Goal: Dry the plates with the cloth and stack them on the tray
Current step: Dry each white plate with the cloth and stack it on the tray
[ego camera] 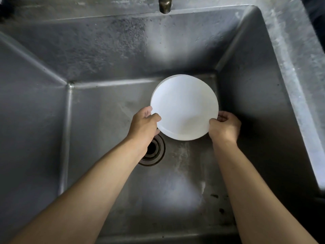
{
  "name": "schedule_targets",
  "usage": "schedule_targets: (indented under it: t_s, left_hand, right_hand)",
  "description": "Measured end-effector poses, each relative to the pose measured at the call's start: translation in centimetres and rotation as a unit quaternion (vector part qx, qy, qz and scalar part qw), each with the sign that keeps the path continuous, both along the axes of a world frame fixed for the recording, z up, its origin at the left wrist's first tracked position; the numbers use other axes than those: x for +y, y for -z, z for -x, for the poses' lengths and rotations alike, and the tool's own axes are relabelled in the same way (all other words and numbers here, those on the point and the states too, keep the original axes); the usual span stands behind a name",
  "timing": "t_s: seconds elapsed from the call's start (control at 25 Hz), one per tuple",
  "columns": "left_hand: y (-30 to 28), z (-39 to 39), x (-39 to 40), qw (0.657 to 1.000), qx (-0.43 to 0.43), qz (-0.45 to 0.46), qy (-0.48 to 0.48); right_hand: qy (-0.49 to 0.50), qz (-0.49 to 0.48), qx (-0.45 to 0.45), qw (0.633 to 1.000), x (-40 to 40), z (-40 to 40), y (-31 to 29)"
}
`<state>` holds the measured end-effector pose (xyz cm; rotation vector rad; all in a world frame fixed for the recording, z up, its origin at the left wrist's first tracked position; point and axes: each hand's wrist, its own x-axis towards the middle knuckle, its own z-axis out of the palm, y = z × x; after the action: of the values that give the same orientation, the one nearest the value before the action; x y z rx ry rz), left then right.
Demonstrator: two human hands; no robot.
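I've got the plate [182, 106] up between both hands, out over the sink [109, 55], and it's bright white against all that dull grey steel. My left hand [144, 124] has the plate's left edge: thumb curled over onto the top face, fingers tucked underneath where I can't see them. My right hand [226, 126] has the lower right edge, thumb pressed on the rim, fingers curled round behind. So both hands are closed on it, one on each side, gripping at the near half of the rim, and the far half sticks out away from me toward the back corner of the basin.

The plate sits a bit right of centre in the basin, tilted slightly, its face toward me. Whether it's clear of the sink floor or touching it, I can't tell from here. There may be a second rim showing along the top left edge, but I can't say for sure that it's more than one plate.

The drain [153, 150] is just below my left wrist, partly hidden by it. The tap [165, 4] hangs over the back wall, well beyond the plate.
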<state>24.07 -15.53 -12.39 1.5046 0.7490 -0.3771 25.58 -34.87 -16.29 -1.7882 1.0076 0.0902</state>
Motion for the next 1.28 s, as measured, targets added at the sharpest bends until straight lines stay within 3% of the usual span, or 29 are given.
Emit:
schedule_targets:
  t_s: [0.24, 0.52, 0.76, 0.96, 1.28]
  left_hand:
    - [-1.7, 0.5, 0.4, 0.998, -0.023, 0.032, -0.054]
    - [-5.8, 5.6, 2.7, 0.995, -0.019, 0.028, -0.093]
    - [-7.0, 12.6, 4.0, 0.985, 0.040, 0.006, -0.169]
    - [-7.3, 15.2, 4.5, 0.978, 0.123, 0.014, -0.170]
    - [-7.6, 15.7, 5.2, 0.958, 0.161, 0.058, -0.229]
  right_hand:
    - [0.000, -0.009, -0.037, 0.999, 0.2, 1.4, -1.1]
    - [-0.047, -0.002, -0.039, 0.998, 1.7, 5.1, -6.7]
    - [-0.123, 0.028, -0.033, 0.991, 4.3, 8.3, -11.9]
    - [-0.188, 0.072, 0.043, 0.979, 5.7, 8.8, -15.3]
    - [-0.195, 0.058, 0.083, 0.975, 6.3, 10.2, -16.6]
